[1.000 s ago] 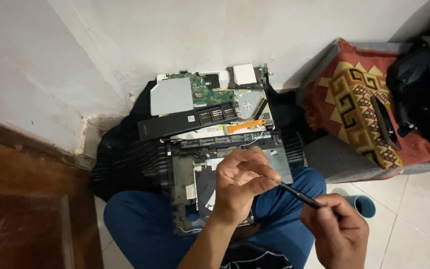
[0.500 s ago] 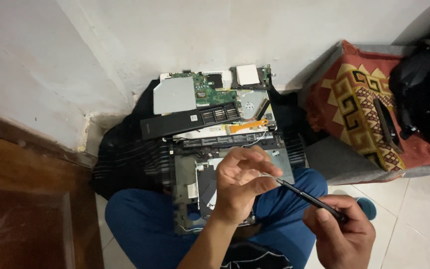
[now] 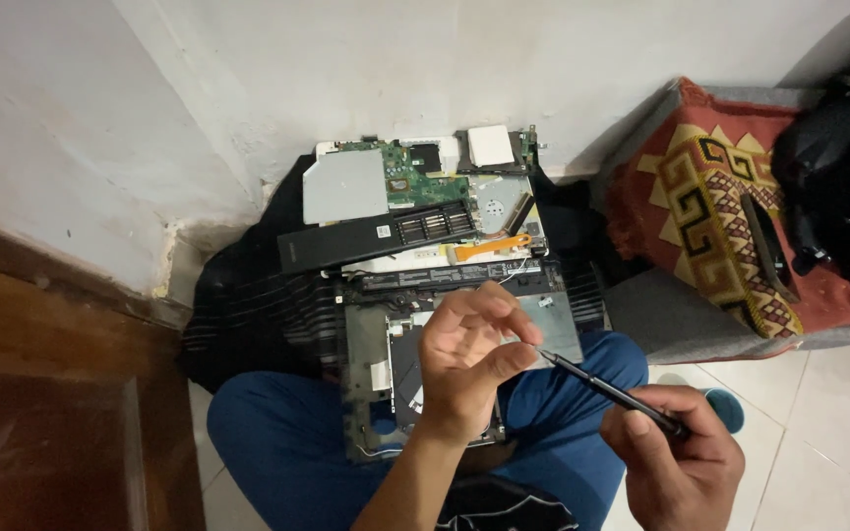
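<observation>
The slim black screwdriver (image 3: 610, 390) lies slanted across the person's right knee, its tip meeting the fingertips of the left hand (image 3: 466, 362) just above the opened laptop base (image 3: 371, 344). The right hand (image 3: 679, 454) is closed around the tool's rear end, thumb on top. The left hand is half curled, thumb and forefinger pinched together at the tip; they may grip a tiny screw, but it is too small to tell.

The laptop base rests in the lap, across two legs in blue trousers (image 3: 277, 442), its inner frame and a dark flat panel exposed. Beyond it, towards the wall, a second stack of parts sits on a black striped cloth (image 3: 248, 305): one green circuit board (image 3: 415, 182), one flat silver optical drive (image 3: 344, 187), one long black cover strip (image 3: 376, 236) laid across them, one orange ribbon cable (image 3: 489, 246) and one white square pad (image 3: 491, 145).

The floor is white tile (image 3: 819, 393) at the right and dark brown wood (image 3: 41, 393) at the left, under a rough white wall (image 3: 297, 69) with chipped plaster near the bottom. At the right lies one red patterned cushion (image 3: 710, 216) with yellow key designs, one narrow black object (image 3: 767, 241) lying on it, and one black bag (image 3: 838, 167) at its far end.
</observation>
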